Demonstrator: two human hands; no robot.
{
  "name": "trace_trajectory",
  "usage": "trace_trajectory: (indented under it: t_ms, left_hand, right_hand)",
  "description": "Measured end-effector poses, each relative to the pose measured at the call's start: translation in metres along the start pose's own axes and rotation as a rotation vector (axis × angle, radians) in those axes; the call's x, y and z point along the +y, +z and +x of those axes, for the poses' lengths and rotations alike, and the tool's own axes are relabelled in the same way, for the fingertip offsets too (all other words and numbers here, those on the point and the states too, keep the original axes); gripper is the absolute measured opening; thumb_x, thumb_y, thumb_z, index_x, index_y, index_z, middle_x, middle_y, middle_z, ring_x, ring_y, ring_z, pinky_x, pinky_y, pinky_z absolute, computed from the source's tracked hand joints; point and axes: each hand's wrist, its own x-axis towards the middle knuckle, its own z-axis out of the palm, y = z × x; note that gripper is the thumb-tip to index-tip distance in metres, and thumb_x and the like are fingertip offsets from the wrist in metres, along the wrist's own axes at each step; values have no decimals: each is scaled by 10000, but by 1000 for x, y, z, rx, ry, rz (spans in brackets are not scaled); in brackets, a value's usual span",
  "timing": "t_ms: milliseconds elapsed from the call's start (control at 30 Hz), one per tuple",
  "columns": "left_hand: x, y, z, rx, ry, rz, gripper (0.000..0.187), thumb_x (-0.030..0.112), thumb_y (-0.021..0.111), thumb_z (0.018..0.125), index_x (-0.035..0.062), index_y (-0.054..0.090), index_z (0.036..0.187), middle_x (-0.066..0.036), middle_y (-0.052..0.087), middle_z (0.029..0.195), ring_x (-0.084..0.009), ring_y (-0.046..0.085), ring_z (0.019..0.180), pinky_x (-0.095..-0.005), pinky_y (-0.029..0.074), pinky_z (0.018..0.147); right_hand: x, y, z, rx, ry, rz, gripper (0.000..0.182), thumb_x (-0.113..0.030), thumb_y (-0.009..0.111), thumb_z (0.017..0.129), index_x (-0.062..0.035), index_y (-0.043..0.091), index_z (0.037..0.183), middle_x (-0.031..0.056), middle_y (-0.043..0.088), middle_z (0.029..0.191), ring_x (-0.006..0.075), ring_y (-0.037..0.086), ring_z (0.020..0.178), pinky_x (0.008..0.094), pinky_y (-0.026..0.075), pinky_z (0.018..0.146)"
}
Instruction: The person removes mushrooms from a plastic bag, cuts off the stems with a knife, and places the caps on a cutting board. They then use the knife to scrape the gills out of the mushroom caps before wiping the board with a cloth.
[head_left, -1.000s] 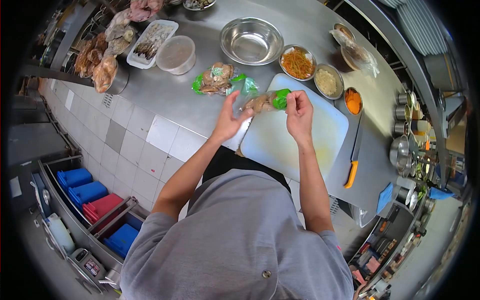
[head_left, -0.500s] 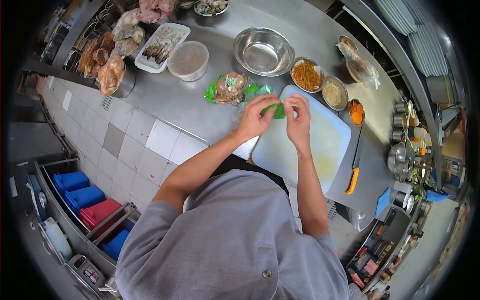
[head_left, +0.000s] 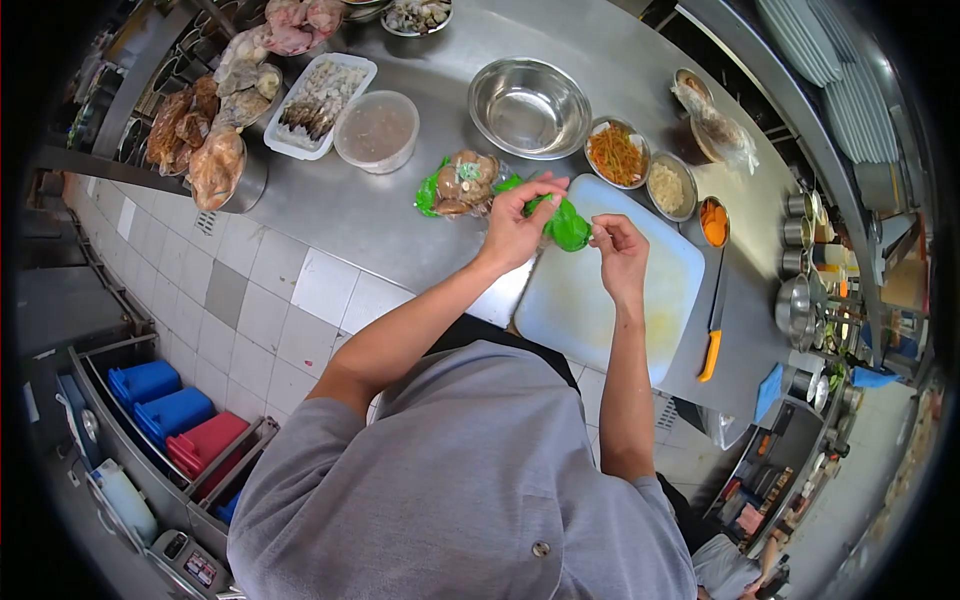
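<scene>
Hands drawn apart, green bag [head_left: 568, 228] stretched between them

Half a second ago the two hands nearly met over the bag; since then the right hand [head_left: 622, 262] has moved outward and nearer the body, and more of the green plastic shows between them. The left hand [head_left: 514, 238] has stayed in about the same place.

The bag is held up over the far left corner of the white cutting board [head_left: 610, 300]. On the left hand the fingers are bent and mostly closed, with green plastic between thumb and fingertips. On the right hand the fingers are pinched nearly shut on the edge of the bag. What the bag contains is hidden.

Just left of the left hand, a bag of mushrooms [head_left: 465, 181] rests on the metal tabletop [head_left: 420, 240]. Beyond the hands stands a wide metal bowl [head_left: 530, 105] with a bare shiny inside. Right of it, small bowls run in a curve: shredded vegetables [head_left: 617, 155], something pale and chopped [head_left: 668, 189], then orange slices [head_left: 713, 224]. A knife [head_left: 710, 352] with an orange handle lies beside the board's right edge, handle toward the body. Farther left sit a round plastic tub [head_left: 377, 132] and a white tray [head_left: 322, 105] of seafood. Another person [head_left: 728, 568] shows at the lower right.
</scene>
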Motion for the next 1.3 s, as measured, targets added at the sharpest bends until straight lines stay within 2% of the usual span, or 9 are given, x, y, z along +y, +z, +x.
trace_trajectory:
  t_ms: [100, 267, 367, 467, 633, 967, 1067, 1200, 1300]
  left_hand:
    - [4, -3, 0, 33, -127, -253, 106, 40, 638, 1032, 21, 730, 1080, -130, 735, 1302, -211, 585, 1335, -388, 435, 1140]
    - [5, -20, 5, 61, -296, -533, 109, 64, 667, 1023, 32, 748, 1089, -122, 698, 1370, -215, 563, 1350, -390, 404, 1169]
    - [-5, -30, 5, 65, -13, 95, 116, 71, 726, 979, 55, 787, 1076, -94, 713, 1335, -248, 552, 1359, -407, 386, 1183]
    - [21, -43, 9, 48, 149, 282, 137, 64, 752, 960, 74, 813, 1082, -91, 712, 1345, -282, 556, 1372, -421, 412, 1173]
    - [32, -56, 15, 32, 168, 350, 151, 31, 784, 907, 68, 822, 1048, -89, 758, 1240, -288, 572, 1352, -422, 425, 1151]
    - [43, -53, 35, -71, 194, 398, 75, 0, 739, 947, 0, 767, 1017, -102, 752, 1207, -259, 579, 1321, -410, 419, 1153]
    - [44, -46, 38, -29, 94, 105, 43, 22, 768, 917, 11, 730, 934, -84, 767, 1084, -240, 666, 1135, -352, 495, 999]
    - [46, -31, 39, -86, 183, 282, 135, 32, 735, 945, 9, 605, 916, -96, 700, 965, -246, 655, 925, -361, 518, 868]
    - [47, -29, 38, -225, 286, 505, 162, 7, 677, 999, 11, 549, 901, -106, 668, 987, -169, 621, 968, -324, 494, 882]
  right_hand:
    - [-30, 18, -2, 138, -69, -23, 151, -67, 717, 1006, -16, 711, 1148, 5, 659, 925, 86, 624, 840, 238, 509, 744]
    - [-14, 14, 1, 3, 29, -110, 111, -124, 711, 1024, -29, 685, 973, -37, 593, 795, 46, 516, 717, 211, 415, 651]
    - [-16, 21, 2, 39, -55, -101, 183, -152, 707, 1032, -29, 647, 910, -56, 561, 758, 31, 461, 683, 210, 379, 624]
    - [-20, 29, 6, 77, -115, -131, 204, -152, 700, 1036, -21, 634, 895, -62, 542, 752, 29, 440, 677, 211, 372, 619]
    - [-44, 34, 5, 150, -287, -36, 171, -107, 679, 1036, -21, 620, 900, -62, 519, 765, 27, 427, 695, 214, 369, 617]
    - [-71, 20, 28, 204, -300, -26, 189, -118, 686, 1036, -20, 614, 892, -67, 540, 790, 17, 442, 709, 213, 374, 616]
    - [-72, 12, 31, 173, -224, 131, 184, -113, 670, 1042, -20, 617, 892, -66, 549, 774, 25, 454, 704, 213, 381, 618]
    - [-66, 22, 27, 145, -210, -86, 201, -141, 683, 1036, -10, 619, 898, -37, 575, 763, 40, 475, 698, 241, 412, 619]
    - [-79, 26, 29, 86, -160, -131, 234, -165, 689, 1032, 10, 614, 896, 15, 592, 744, 78, 505, 690, 274, 438, 617]
